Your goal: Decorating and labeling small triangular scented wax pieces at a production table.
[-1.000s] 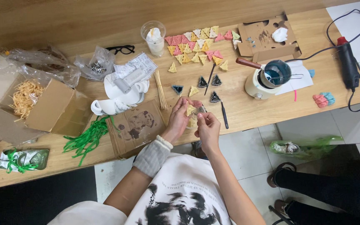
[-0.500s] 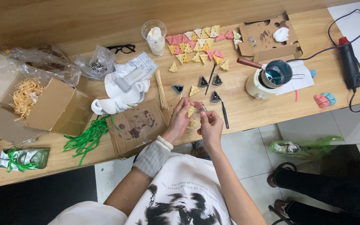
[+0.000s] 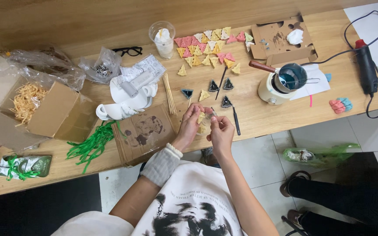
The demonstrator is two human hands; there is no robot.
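While pinching a small yellow triangle (image 3: 201,117) over the near bench (image 3: 263,118) edge, the left hand (image 3: 189,126) and right hand (image 3: 220,131) are both closing lightly on its edges, since it looks light and brittle.

A small craft workshop, by the look of it: a long wooden table (image 3: 285,118) crowded with rows of little pink and yellow triangular pieces (image 3: 206,48), a melting pot (image 3: 281,83) of blue liquid, a heat gun (image 3: 366,65) on its cord, wooden sticks (image 3: 169,94), green raffia (image 3: 90,144), stained cardboard sheets (image 3: 147,131) and open packing boxes (image 3: 31,109) of shredded filler
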